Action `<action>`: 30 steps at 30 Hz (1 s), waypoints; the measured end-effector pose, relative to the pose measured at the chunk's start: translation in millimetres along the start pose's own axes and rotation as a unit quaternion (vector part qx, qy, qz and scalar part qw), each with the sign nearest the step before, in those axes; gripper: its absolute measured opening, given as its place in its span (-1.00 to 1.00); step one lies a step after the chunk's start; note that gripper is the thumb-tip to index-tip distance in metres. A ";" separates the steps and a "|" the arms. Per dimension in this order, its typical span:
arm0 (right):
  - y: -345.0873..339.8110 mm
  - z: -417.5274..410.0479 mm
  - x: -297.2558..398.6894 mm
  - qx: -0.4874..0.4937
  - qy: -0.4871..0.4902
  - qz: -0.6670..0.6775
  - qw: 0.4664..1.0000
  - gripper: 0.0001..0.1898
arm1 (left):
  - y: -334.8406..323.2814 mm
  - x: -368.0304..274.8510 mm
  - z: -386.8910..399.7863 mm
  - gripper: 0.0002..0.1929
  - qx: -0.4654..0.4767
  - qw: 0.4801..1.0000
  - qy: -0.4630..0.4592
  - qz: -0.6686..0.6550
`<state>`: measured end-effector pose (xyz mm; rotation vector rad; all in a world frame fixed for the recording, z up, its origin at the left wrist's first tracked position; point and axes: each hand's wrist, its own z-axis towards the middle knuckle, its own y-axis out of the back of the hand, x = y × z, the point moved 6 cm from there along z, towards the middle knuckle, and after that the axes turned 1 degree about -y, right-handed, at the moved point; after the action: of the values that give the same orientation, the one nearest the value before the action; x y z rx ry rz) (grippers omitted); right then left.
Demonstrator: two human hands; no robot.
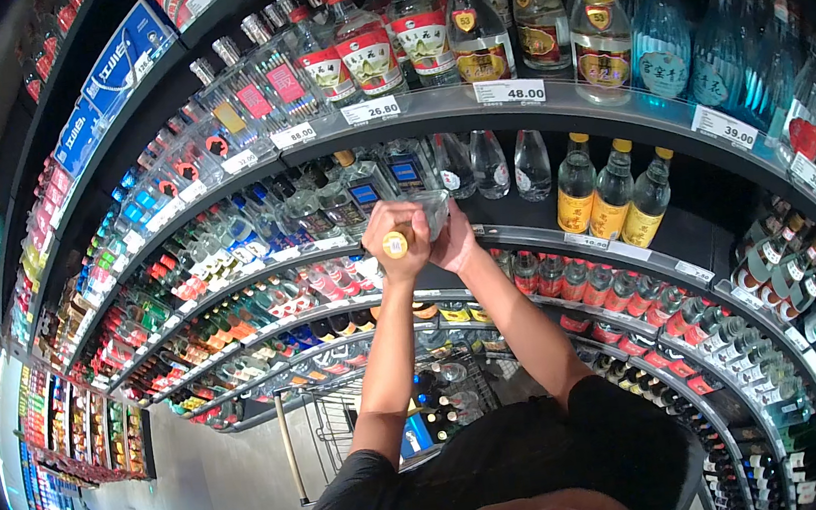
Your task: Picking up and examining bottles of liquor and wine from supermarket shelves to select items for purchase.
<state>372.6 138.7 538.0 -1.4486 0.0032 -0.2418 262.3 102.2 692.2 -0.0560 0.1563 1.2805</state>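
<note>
A clear glass bottle with a yellow cap is tilted in front of the shelf, its cap towards me. My left hand grips it around the neck, just below the cap. Around the body, near the base, is my right hand; part of the bottle is hidden by my fingers. Beyond my hands stand several clear bottles on the same shelf level. To the right on that shelf are three yellow-capped bottles with yellow-orange labels.
Several curved-looking shelves of bottles surround me. The upper shelf edge carries price tags and red-labelled bottles. Below my arms, a wire shopping cart holds several bottles and a blue box. Grey floor extends to the left.
</note>
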 end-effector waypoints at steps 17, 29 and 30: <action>29.1 32.4 -7.5 -0.003 -0.012 0.061 0.998 -0.54 | -32.4 70.3 3.5 -0.95 0.061 0.982 0.179 0.004; 10.6 35.0 -5.0 -0.085 0.013 0.092 0.992 -0.63 | -35.0 105.8 8.3 -0.83 0.074 0.972 0.212 0.066; 10.7 35.0 -3.9 -0.084 0.014 0.094 0.992 -0.63 | -36.7 106.2 8.5 -0.80 0.075 0.972 0.215 0.063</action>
<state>375.7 174.7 531.3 -1.6018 0.1864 -0.1096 327.6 193.6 683.2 -0.1968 0.6367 1.3665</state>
